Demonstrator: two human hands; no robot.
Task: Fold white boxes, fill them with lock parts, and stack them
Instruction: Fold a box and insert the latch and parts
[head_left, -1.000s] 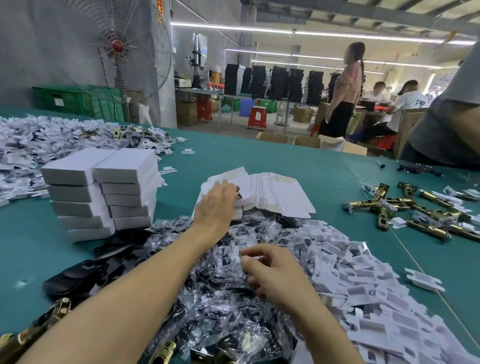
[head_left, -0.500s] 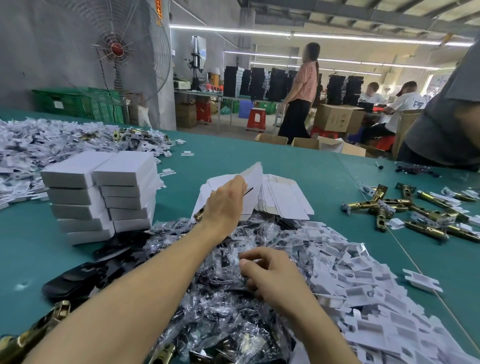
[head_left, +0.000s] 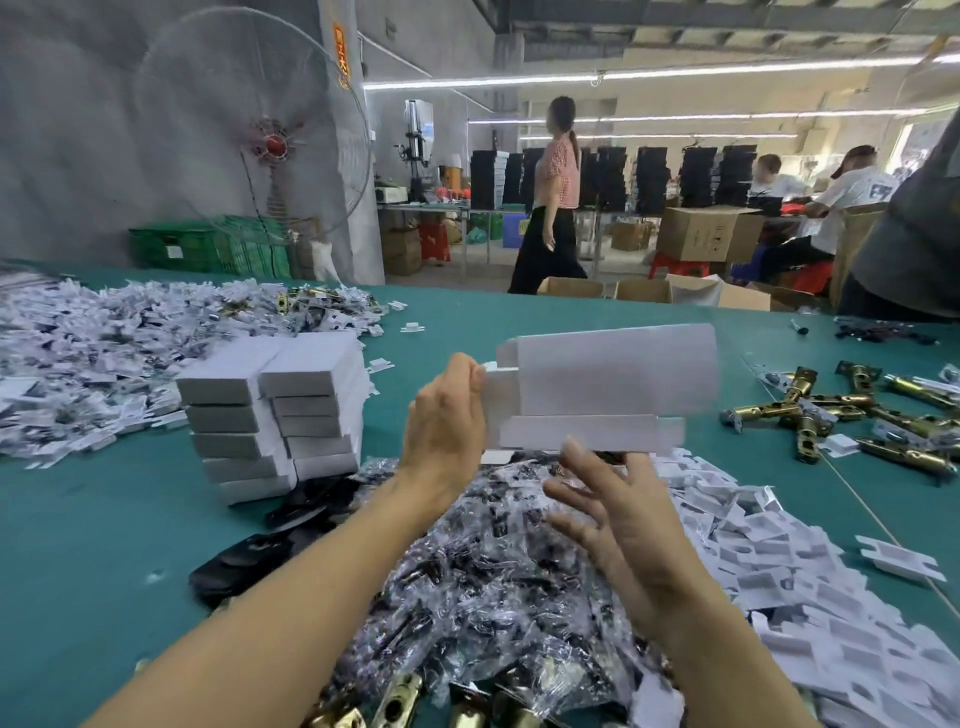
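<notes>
Brass lock parts (head_left: 400, 699) lay nearest, at the bottom edge, half under a heap of clear plastic bags (head_left: 498, 587) holding dark pieces. White paper slips (head_left: 810, 587) spread to the right of that heap across the green tabletop (head_left: 88, 561). Above the bags the right hand (head_left: 631, 525) was spread wide, its fingers (head_left: 582, 460) apart and holding nothing, the tips just under the lower edge of a flat white box (head_left: 602, 384). The left hand (head_left: 441, 428) was closed on the left end of that box, thumb and fingers pinching it and holding it up in the air, clear of the tabletop; the box was blurred. Left of the hands stood two touching stacks of finished white boxes (head_left: 275, 410), with dark flat pieces (head_left: 249, 561) at their foot. Well to the right lay a scatter of brass latches (head_left: 852, 410). Farther back on the left was another big pile of paper scraps (head_left: 130, 343). Beyond the tabletop stood a large fan (head_left: 260, 135), cardboard cartons (head_left: 701, 234), and a person walking (head_left: 553, 208).
</notes>
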